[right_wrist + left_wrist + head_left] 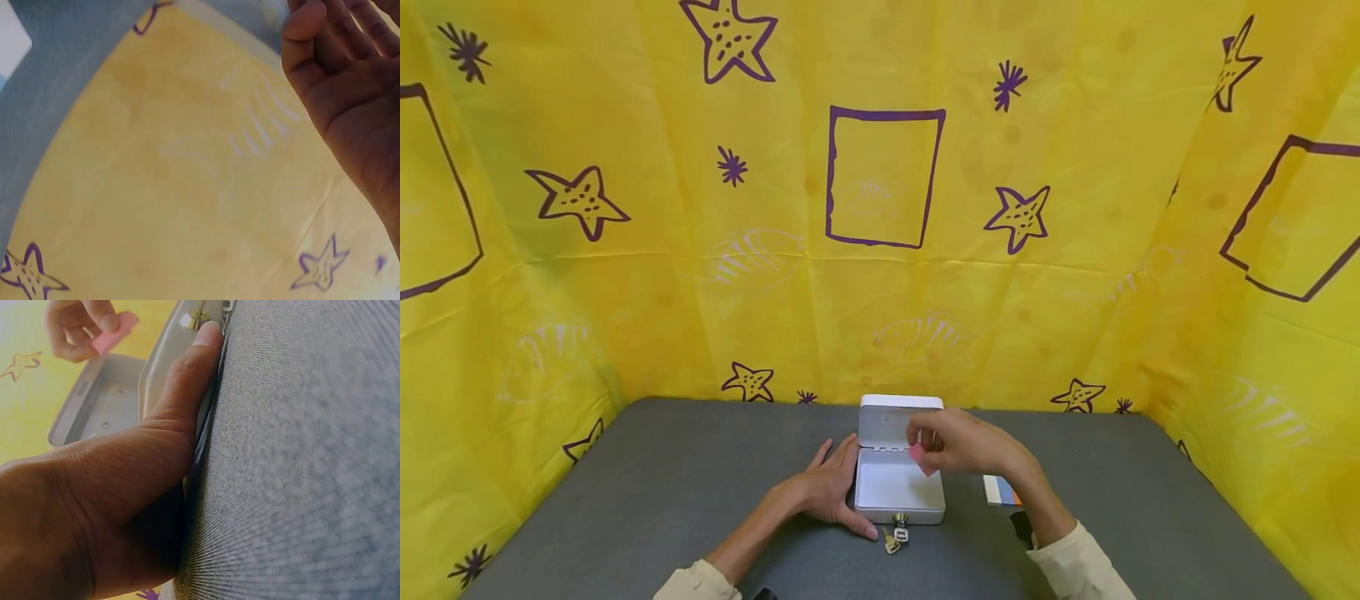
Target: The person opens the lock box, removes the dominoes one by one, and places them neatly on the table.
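Note:
A white metal lock box (891,492) stands on the table with its lid (880,423) raised at the back. My left hand (829,487) lies against its left side, fingers spread and thumb along the front edge. In the left wrist view that thumb (187,375) reaches toward the lock. Above the right part of the box, my right hand (966,440) pinches a small pink piece of paper (927,462) between thumb and fingers. The left wrist view shows the pink paper (115,332) too. The right wrist view shows the right hand (350,87) but hides the paper.
Keys (892,542) hang from the lock (900,521) at the box's front. To the right, partly behind the right forearm, lies a flat white, blue and orange item (994,491). Yellow patterned cloth (880,317) walls the grey table (722,467) at the back and sides.

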A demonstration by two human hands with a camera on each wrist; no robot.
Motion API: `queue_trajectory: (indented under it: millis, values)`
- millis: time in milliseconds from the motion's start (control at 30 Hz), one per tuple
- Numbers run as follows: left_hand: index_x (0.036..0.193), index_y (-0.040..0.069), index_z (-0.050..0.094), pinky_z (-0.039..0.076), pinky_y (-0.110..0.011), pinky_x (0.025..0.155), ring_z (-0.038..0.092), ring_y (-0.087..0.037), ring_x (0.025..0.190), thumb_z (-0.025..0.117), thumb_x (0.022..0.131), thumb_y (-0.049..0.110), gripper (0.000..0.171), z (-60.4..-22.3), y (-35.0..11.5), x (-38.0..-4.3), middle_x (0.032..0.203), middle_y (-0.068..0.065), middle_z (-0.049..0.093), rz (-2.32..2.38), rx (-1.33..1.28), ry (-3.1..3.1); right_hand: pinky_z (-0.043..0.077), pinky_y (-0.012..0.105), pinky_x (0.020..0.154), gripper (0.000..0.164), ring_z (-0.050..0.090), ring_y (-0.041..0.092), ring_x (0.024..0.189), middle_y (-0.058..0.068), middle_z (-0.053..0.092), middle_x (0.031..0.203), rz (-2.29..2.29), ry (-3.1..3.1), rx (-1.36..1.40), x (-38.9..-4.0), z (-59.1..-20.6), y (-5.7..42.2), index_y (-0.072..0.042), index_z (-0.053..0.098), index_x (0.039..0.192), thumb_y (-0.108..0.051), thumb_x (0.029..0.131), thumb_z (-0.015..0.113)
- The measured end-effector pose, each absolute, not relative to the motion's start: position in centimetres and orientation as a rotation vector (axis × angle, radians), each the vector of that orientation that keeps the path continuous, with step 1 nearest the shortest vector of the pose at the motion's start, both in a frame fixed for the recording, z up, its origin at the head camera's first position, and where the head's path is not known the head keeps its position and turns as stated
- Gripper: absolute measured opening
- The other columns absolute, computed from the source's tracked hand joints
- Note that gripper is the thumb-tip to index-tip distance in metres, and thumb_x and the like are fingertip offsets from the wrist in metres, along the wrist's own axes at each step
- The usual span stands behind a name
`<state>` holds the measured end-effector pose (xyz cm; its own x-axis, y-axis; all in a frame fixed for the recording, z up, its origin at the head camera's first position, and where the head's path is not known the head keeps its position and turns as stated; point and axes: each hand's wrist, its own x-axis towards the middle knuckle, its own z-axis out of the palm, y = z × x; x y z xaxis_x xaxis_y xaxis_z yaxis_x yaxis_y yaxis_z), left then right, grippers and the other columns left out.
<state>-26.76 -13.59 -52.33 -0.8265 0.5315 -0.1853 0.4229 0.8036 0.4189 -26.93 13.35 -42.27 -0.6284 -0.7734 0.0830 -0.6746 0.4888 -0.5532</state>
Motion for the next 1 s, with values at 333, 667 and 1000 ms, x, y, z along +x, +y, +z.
queue_trajectory:
  millis: [333,667,1000]
  values:
    - [0.162,-0.005,0.010,0.003,-0.062,0.133,0.014,-0.037,0.164,0.088,0.075,0.061,0.134,-52.1,-13.7,-26.6,0.172,-0.030,0.015,0.564,0.767,2.697,0.058,0.024,0.073,0.010,0.067,0.007,0.074,0.002,0.073,0.085,-0.813,2.536,-1.164,-27.1,-40.3,17.3,-0.009,0.068,0.103,-0.005,0.096,0.073]
    - [0.162,-0.006,0.011,0.004,-0.061,0.133,0.014,-0.037,0.164,0.088,0.075,0.061,0.134,-52.4,-13.7,-26.5,0.172,-0.030,0.016,0.566,0.770,2.704,0.054,0.025,0.060,0.009,0.060,0.007,0.061,0.009,0.071,0.074,-0.783,2.587,-0.958,-27.6,-39.9,22.9,0.000,0.064,0.098,0.007,0.093,0.067]
    - [0.161,-0.007,0.011,0.005,-0.061,0.133,0.015,-0.038,0.164,0.088,0.075,0.061,0.134,-52.2,-13.7,-26.3,0.171,-0.031,0.016,0.556,0.774,2.715,0.053,0.030,0.056,0.021,0.056,0.017,0.057,0.009,0.064,0.071,-0.639,2.669,-0.301,-27.3,-42.3,27.3,-0.002,0.065,0.082,0.018,0.076,0.068]
